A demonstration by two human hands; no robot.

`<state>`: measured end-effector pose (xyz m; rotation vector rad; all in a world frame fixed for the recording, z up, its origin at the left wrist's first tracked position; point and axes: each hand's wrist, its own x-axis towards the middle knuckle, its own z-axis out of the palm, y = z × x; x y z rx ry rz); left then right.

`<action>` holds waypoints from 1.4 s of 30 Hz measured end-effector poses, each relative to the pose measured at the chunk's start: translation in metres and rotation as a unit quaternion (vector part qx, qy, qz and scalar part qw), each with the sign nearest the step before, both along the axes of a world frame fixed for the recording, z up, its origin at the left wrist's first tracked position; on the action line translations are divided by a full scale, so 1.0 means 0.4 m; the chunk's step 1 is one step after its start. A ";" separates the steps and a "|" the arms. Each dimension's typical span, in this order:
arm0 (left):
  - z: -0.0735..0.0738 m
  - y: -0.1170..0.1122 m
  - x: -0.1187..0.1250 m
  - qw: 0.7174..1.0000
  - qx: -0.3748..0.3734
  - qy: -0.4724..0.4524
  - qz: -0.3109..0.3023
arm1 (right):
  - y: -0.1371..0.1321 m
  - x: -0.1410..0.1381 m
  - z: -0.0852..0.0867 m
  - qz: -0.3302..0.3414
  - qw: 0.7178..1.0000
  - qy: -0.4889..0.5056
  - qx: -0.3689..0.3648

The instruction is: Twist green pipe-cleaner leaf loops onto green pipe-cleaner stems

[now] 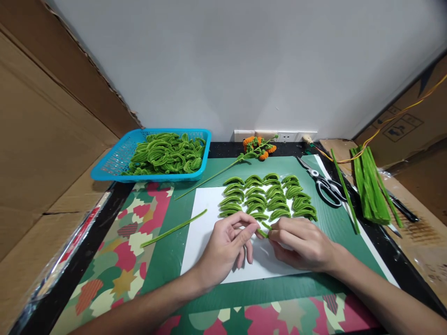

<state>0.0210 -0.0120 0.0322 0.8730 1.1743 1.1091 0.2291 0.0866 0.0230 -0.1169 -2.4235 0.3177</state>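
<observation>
Between my two hands is a short green pipe cleaner (263, 231), bent, above the near part of a white paper sheet (199, 232). My left hand (232, 242) pinches one end between thumb and forefinger, its other fingers loosely curled. My right hand (302, 244) is closed at the other end, and its fingers hide part of the piece. Just beyond the hands, several folded green pipe cleaner leaves (256, 197) lie in columns on the paper. A single straight green pipe cleaner (174, 228) rests to the left, partly across the sheet's edge.
A blue basket (150, 177) of green leaf pieces stands at the back left. An orange flower stem (226, 166) lies behind the paper. Black-handled scissors (328, 190) and a bundle of green pipe cleaners (372, 190) are at right. Cardboard walls (45, 125) flank the table.
</observation>
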 end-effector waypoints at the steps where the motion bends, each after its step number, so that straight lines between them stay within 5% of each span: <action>1: 0.001 0.000 0.000 1.000 0.001 -0.004 0.004 | 0.000 0.000 0.000 0.001 1.000 0.001 0.001; 12: -0.010 -0.010 -0.005 0.999 -0.001 0.035 -0.037 | 0.002 -0.006 0.000 -0.009 1.000 0.004 0.011; 42: -0.003 -0.003 0.005 0.999 0.000 0.014 0.034 | -0.017 -0.006 -0.021 -0.024 1.000 0.014 -0.011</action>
